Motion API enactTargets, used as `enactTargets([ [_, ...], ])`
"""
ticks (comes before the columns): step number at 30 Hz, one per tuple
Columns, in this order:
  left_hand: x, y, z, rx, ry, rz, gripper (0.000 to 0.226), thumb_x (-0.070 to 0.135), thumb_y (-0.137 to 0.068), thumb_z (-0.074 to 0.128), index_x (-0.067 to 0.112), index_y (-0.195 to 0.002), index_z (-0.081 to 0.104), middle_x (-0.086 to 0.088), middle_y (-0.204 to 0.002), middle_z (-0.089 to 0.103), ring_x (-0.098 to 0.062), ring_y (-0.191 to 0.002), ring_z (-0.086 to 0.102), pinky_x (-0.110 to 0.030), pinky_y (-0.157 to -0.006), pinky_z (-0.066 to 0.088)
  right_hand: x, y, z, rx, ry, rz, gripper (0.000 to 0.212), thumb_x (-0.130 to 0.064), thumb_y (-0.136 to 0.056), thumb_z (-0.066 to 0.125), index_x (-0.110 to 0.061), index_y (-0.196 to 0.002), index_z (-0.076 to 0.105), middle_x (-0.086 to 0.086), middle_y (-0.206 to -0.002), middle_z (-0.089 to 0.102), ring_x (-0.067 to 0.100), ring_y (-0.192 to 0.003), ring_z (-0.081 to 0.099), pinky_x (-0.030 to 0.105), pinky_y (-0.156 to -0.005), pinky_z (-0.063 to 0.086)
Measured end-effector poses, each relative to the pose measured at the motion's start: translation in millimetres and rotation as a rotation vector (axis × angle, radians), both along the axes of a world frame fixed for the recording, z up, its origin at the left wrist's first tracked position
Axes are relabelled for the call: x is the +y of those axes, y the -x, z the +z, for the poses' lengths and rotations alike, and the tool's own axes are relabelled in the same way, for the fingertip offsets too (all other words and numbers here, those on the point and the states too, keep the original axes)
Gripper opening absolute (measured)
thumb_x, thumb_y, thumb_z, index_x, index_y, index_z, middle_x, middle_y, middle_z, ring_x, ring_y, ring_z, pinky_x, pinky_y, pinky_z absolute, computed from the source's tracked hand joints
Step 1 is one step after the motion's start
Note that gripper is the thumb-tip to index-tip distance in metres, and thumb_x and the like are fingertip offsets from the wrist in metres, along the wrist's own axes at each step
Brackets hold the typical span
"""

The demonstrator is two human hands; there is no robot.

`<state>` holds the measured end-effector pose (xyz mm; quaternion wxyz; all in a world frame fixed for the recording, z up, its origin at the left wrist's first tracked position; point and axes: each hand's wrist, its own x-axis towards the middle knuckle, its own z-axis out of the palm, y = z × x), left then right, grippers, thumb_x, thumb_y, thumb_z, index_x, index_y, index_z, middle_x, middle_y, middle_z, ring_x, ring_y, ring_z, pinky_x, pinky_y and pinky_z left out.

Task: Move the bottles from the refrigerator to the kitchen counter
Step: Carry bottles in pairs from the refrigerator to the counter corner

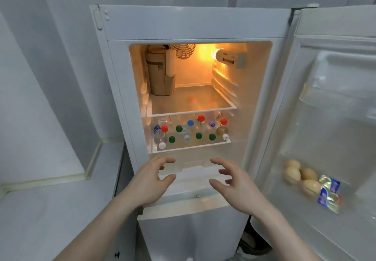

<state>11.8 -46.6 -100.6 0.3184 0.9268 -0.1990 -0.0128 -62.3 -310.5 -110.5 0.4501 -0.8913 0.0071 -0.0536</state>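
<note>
Pale grey walls close in around a white refrigerator [191, 24] whose door [325, 118] stands swung wide to the right, with a light counter [50, 209] just beside it on the left. Only the head view is given. Inside, warm lamp light falls on an upper glass shelf [191, 100] carrying a tall tan pouch [160, 71] at the back left. Below it, the lower shelf [191, 145] holds the bottles [189, 132], clear plastic, standing upright and packed close, with red, green, blue and white caps. Eggs [301, 177] and foil-wrapped packets [329, 195] sit in a door bin.

Both hands hover in front of the refrigerator, below the lower shelf and apart from any bottle. The left hand [150, 181] and the right hand [236, 183] face each other, each grip wide, fingers spread and loosely curved, holding nothing.

The step in hand looks like the first reach. It would go best starting with the front row, such as the white-capped bottle [162, 145] at the front left, one bottle per hand, gripped round the body rather than the cap. Lifting straight and drawing outward should avoid toppling neighbours, and the shelf above leaves little headroom. The counter on the left is the near place to set them.
</note>
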Motion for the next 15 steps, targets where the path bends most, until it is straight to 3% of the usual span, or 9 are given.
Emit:
enactTargets([
  [4,-21.4,-63.2,-5.5,0.117,0.086,0.102,0.046,0.038,-0.094,0.067,0.035,-0.138,0.051,0.020,-0.133,0.054,-0.005,-0.110,0.057,-0.019,-0.083,0.046,-13.6,-76.0,-1.8,0.010,-0.048,-0.020,0.049,-0.038,-0.094,0.070,-0.047,-0.139,0.052,-0.027,-0.138,0.050,-0.003,-0.119,0.057,0.028,-0.098,0.054],
  [6,-32.7,-94.2,-9.1,0.164,0.152,0.175,0.046,0.035,-0.094,0.069,0.030,-0.137,0.052,0.015,-0.129,0.056,-0.007,-0.103,0.060,-0.019,-0.078,0.047,-21.0,-113.3,-3.8,0.022,-0.076,-0.017,0.049,-0.038,-0.093,0.072,-0.045,-0.138,0.053,-0.025,-0.137,0.053,-0.004,-0.116,0.059,0.023,-0.088,0.054],
  [12,-58.0,-171.9,-31.1,0.308,0.348,0.439,0.049,0.044,-0.089,0.071,0.029,-0.129,0.047,0.007,-0.116,0.060,-0.018,-0.104,0.062,-0.041,-0.089,0.057,-33.6,-204.8,-16.3,0.024,-0.168,-0.051,0.049,-0.029,-0.093,0.074,-0.028,-0.139,0.057,-0.016,-0.128,0.061,0.000,-0.099,0.065,0.008,-0.069,0.045],
  [15,-66.9,-199.2,-37.3,0.406,0.429,0.530,0.051,0.038,-0.092,0.069,0.028,-0.131,0.039,-0.002,-0.113,0.061,-0.022,-0.099,0.063,-0.038,-0.073,0.059,-34.2,-233.3,-23.2,0.041,-0.206,-0.087,0.055,-0.034,-0.094,0.074,-0.029,-0.144,0.052,-0.010,-0.128,0.060,0.001,-0.092,0.064,0.018,-0.072,0.047],
])
